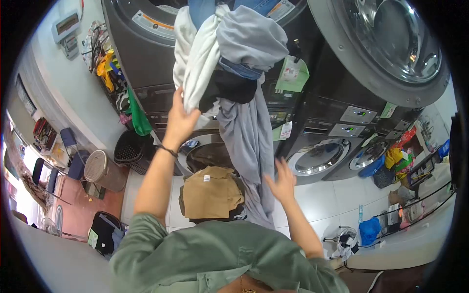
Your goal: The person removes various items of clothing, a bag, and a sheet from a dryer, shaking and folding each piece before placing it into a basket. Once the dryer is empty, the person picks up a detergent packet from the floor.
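A laundry room with a white tiled floor [332, 205] and stacked grey machines [317, 88]. The left hand [181, 119] presses flat against the clothes bundle [229, 53] at the upper drum. The right hand [282, 180] is spread beside the bundle's hanging grey cloth. A green label [292, 73] is unreadable.

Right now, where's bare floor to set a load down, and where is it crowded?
Bare white tile lies right of the right hand, between the lower washer door and the blue bag. A narrow strip shows beside the round bin. Crowded: the tan garment and hanging grey cloth between both hands, under the bundle the left hand touches.
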The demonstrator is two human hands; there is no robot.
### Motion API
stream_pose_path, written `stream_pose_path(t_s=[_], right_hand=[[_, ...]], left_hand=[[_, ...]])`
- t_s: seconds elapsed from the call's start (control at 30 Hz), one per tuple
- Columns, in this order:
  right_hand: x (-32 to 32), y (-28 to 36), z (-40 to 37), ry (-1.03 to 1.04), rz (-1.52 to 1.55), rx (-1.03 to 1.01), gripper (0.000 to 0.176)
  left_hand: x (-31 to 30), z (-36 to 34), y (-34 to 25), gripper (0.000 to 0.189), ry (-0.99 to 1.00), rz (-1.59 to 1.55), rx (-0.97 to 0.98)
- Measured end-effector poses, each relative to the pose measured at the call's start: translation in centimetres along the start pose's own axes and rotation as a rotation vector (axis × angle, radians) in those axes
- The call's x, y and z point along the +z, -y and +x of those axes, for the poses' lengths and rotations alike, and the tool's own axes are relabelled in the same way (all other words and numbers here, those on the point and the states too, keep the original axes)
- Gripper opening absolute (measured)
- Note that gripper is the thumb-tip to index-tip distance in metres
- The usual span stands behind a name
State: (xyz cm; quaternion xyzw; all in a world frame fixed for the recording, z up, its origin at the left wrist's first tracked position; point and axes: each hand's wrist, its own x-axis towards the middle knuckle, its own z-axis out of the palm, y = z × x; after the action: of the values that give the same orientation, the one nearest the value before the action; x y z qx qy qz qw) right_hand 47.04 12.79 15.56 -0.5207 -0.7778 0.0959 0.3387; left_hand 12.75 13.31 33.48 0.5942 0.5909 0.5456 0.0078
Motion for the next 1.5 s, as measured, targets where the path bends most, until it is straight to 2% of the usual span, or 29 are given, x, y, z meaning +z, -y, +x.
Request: stream_pose_path(t_s=[0.03,0.07,0.13,0.2,0.3,0.33,0.37,0.47,0.57,0.6,0.67,0.73,0.8,0.83,0.87,0.9,0.93,0.97,1.03,1.1,1.17,1.2,1.27,1.3,1.33,1.37,1.4,1.47,1.5], right_hand=[[0.0,3.3,3.9,-0.093,0.067,-0.084,0.074],[-0.2,6.5,7.5,-0.119,0.171,-0.079,0.085],[0.3,11.9,13.2,-0.261,0.186,-0.035,0.095],[1.2,16.1,17.3,-0.314,0.159,0.087,0.093],[1.5,17.8,20.3,-0.012,0.665,0.244,0.076],[2.2,17.6,20.2,-0.075,0.641,0.165,0.061],[1.3,18.1,19.1,-0.017,0.505,0.185,0.057],[-4.3,19.8,14.5,0.093,0.227,0.188,0.051],[-9.0,19.4,11.1,0.125,0.293,0.110,0.050],[-9.9,18.9,9.8,0.123,0.366,0.050,0.048],[-13.3,18.7,5.7,0.270,0.328,0.111,0.040],[-14.1,15.6,1.5,0.225,0.244,0.058,0.029],[-14.4,12.9,-4.3,0.029,0.076,-0.394,0.016],[-13.9,10.7,-7.8,-0.028,0.171,-0.212,0.013],[-13.7,8.2,-10.8,-0.079,0.262,-0.025,0.013],[-14.9,5.8,-12.9,0.049,0.073,0.002,0.018],[-16.1,3.5,-15.7,0.184,-0.106,0.038,0.022],[-15.6,0.7,-19.8,0.180,-0.176,0.230,0.023],[-13.5,-6.3,-30.0,0.176,-0.298,0.596,0.023],[-12.5,-9.1,-36.3,0.247,-0.313,0.914,0.030],[-12.6,-9.5,-39.6,0.373,-0.257,1.192,0.047],[-11.9,-10.2,-40.5,0.300,-0.246,1.262,0.054],[-12.7,-9.5,-37.2,0.267,-0.143,1.322,0.050],[-10.5,-13.2,-39.3,-0.003,0.015,1.153,0.041],[-12.5,-11.1,-35.6,-0.112,0.241,1.140,0.034],[-13.5,-11.7,-33.8,-0.117,0.208,1.084,0.031],[-16.1,-8.6,-29.6,-0.225,0.259,1.081,0.034],[-19.6,-5.7,-24.6,-0.479,0.626,0.850,0.031],[-22.0,-3.4,-22.2,-0.480,0.694,0.858,0.034]], left_hand=[[0.4,-0.9,-0.1,0.072,-0.071,-0.080,0.028],[0.0,-1.4,-2.1,0.075,-0.011,-0.191,-0.046],[0.7,-1.7,-1.9,0.077,-0.182,0.053,0.191],[0.6,-1.9,-3.8,0.078,-0.276,0.310,0.418],[0.9,0.5,-5.8,0.068,-0.108,0.527,0.680],[1.2,1.9,-5.8,0.067,-0.040,0.547,0.753],[1.7,3.0,-6.0,0.067,-0.101,0.634,0.831],[1.3,6.5,-8.0,0.048,-0.125,0.718,1.033],[0.0,10.0,-11.4,0.032,-0.052,0.661,1.165],[-0.5,11.1,-12.8,0.030,-0.050,0.702,1.185],[-1.2,13.8,-14.9,0.025,-0.072,0.754,1.222],[-1.6,16.1,-16.7,0.022,-0.080,0.831,1.235],[-2.0,19.0,-17.8,0.019,-0.209,0.824,1.254],[-2.0,21.6,-17.7,0.012,-0.256,0.770,1.276],[-2.8,21.2,-18.7,0.025,-0.178,0.670,1.310],[-2.7,19.6,-21.0,0.004,-0.283,0.871,1.303],[-2.2,20.2,-21.4,0.004,-0.347,0.903,1.229],[-2.1,21.9,-21.2,0.004,-0.394,0.982,1.115],[-2.6,23.6,-21.0,0.006,-0.445,0.760,1.041],[-2.7,23.3,-20.9,0.015,-0.348,0.672,0.988],[-2.3,21.2,-21.2,0.019,-0.102,0.814,1.056],[-1.6,19.5,-21.2,0.023,0.037,0.906,1.046],[-0.1,16.5,-20.3,0.021,0.264,0.963,0.912],[1.5,19.8,-15.3,0.048,0.350,0.832,1.089],[2.3,19.1,-14.5,0.064,0.457,0.913,0.924],[3.1,17.8,-13.7,0.061,0.434,0.858,0.906],[3.5,16.3,-12.7,0.058,0.408,0.812,0.876],[3.9,14.0,-11.4,0.058,0.322,0.859,0.896],[4.1,12.6,-10.6,0.057,0.281,0.882,0.903]])
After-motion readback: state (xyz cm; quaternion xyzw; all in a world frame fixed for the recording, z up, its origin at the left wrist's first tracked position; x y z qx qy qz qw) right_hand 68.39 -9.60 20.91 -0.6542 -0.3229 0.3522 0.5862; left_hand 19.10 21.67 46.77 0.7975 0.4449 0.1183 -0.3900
